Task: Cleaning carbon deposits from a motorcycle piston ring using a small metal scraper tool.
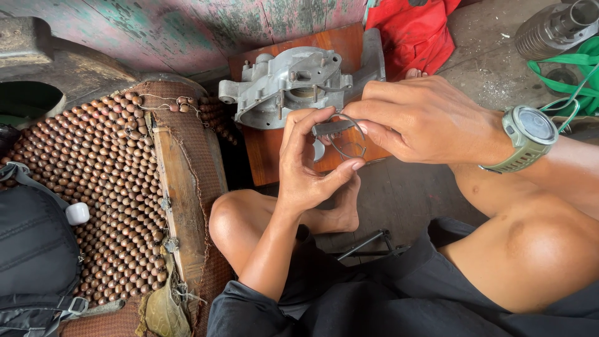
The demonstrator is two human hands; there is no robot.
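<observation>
Both my hands meet in the middle of the view over a small dark metal part with a wire spring ring [344, 134]. My left hand [307, 163] pinches it from below with thumb and fingers. My right hand [421, 118], with a green watch on its wrist, grips the same part from the right. Just behind the hands a grey cast-metal engine casing [288, 82] lies on a brown wooden board [265, 150]. My bare knees and dark shorts fill the lower part of the view.
A worn seat pad of brown wooden beads [106, 187] lies at left, with a black bag [34, 249] on its corner. Red cloth [415, 31], a ribbed metal cylinder [552, 28] and green strapping [577, 75] sit at the back right. A thin black metal tool [369, 244] lies on the floor.
</observation>
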